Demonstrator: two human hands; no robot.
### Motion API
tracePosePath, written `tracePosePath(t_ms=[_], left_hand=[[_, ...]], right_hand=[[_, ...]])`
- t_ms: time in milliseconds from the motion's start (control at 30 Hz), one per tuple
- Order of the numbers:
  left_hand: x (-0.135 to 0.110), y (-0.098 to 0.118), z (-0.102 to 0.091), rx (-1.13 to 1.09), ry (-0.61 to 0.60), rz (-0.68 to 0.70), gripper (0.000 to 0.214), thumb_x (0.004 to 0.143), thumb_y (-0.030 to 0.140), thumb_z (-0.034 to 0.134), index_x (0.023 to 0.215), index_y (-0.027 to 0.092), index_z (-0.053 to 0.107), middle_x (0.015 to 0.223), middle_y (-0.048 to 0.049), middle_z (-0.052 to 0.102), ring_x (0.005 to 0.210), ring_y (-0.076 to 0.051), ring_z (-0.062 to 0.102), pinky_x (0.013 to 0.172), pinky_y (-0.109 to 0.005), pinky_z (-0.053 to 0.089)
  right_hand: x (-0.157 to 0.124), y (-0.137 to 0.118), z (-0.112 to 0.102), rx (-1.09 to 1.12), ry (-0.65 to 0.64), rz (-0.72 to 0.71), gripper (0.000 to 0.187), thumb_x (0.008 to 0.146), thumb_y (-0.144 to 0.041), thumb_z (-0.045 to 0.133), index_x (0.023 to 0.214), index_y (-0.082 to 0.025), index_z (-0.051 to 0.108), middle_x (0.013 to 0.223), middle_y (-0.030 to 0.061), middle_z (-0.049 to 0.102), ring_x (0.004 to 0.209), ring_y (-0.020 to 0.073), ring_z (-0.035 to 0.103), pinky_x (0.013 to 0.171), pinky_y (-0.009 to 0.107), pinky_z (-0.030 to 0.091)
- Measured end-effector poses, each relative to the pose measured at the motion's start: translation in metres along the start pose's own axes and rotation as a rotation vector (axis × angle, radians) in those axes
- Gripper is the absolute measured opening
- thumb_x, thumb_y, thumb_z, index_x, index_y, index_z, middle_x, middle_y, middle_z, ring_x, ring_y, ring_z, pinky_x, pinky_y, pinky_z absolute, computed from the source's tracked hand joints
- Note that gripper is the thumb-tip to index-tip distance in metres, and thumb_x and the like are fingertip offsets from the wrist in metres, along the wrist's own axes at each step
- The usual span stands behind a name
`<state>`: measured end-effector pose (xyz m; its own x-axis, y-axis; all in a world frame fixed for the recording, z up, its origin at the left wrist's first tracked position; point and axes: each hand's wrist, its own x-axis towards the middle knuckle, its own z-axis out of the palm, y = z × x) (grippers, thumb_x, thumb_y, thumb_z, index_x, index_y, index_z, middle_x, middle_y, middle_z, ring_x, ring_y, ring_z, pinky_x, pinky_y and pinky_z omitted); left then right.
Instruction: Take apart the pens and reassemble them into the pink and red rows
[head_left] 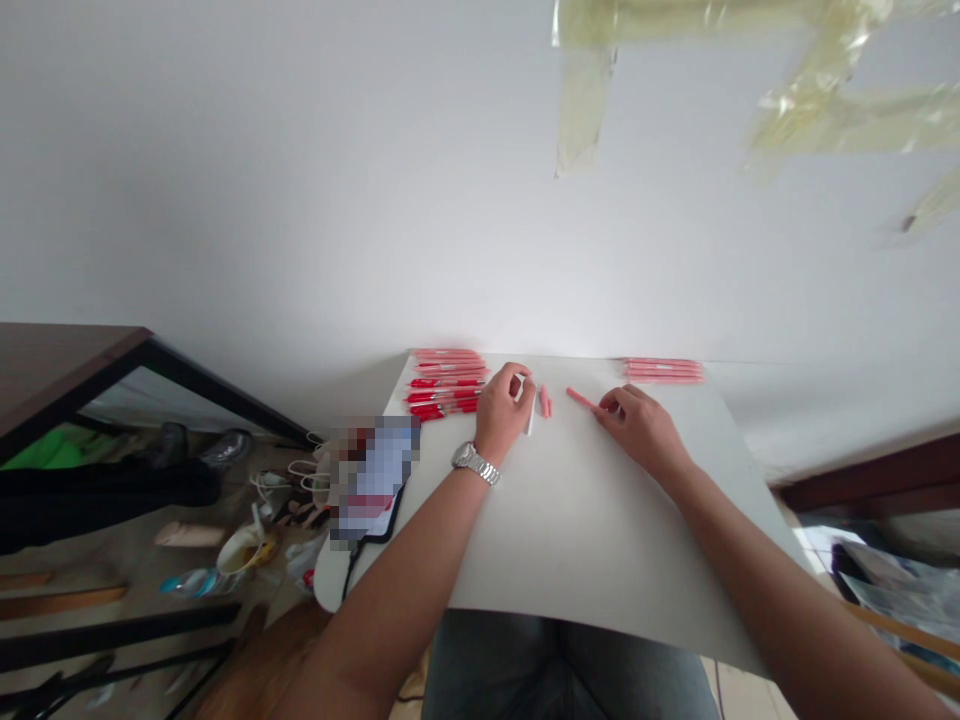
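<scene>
My left hand (504, 405), with a silver watch on its wrist, is closed with curled fingers above the table. A thin white stick (530, 418) shows right beside its fingertips; whether it is pinched or lies on the table I cannot tell. My right hand (637, 425) pinches one end of a slim pink pen barrel (580, 398), which points toward the left. Between the hands lie short pink pen pieces (545, 402). Left of my left hand are a row of pink pens (448, 358) and several clear pens with red parts (442, 398).
More pink pens (664, 371) lie in a row at the back right of the white table (585, 540). A phone (375, 490), blurred, with a cable, rests at the left edge. A wall (375, 180) rises behind. Clutter, including a cup (240, 550), stands low at left.
</scene>
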<state>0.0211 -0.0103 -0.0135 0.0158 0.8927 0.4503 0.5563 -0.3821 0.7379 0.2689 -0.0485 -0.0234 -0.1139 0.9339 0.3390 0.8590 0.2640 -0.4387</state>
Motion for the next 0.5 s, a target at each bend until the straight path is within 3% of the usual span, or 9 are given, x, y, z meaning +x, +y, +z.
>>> tracePosePath(t_ms=[233,500], left_hand=[[-0.0006,0.0017,-0.0005,0.002,-0.02,-0.032,0.014,0.097,0.033,0.057,0.092,0.022,0.065,0.063,0.0049,0.05,0.059,-0.012,0.05,0.059,-0.025,0.034],[0.0004,-0.0008,0.0003,-0.046,-0.009,-0.024,0.012,0.097,0.03,0.056,0.09,0.023,0.063,0.062,0.0045,0.052,0.058,-0.013,0.051,0.058,-0.026,0.037]], right_hand=[[-0.0004,-0.0036,0.0038,-0.024,-0.017,0.003,0.032,0.1,-0.047,0.055,0.082,-0.022,0.065,0.083,0.005,0.065,0.071,0.0182,0.059,0.063,0.031,0.039],[0.0016,-0.0025,-0.0042,0.084,0.032,0.065,0.042,0.1,-0.055,0.05,0.077,-0.023,0.064,0.068,0.0028,0.065,0.06,0.017,0.055,0.059,0.03,0.037]])
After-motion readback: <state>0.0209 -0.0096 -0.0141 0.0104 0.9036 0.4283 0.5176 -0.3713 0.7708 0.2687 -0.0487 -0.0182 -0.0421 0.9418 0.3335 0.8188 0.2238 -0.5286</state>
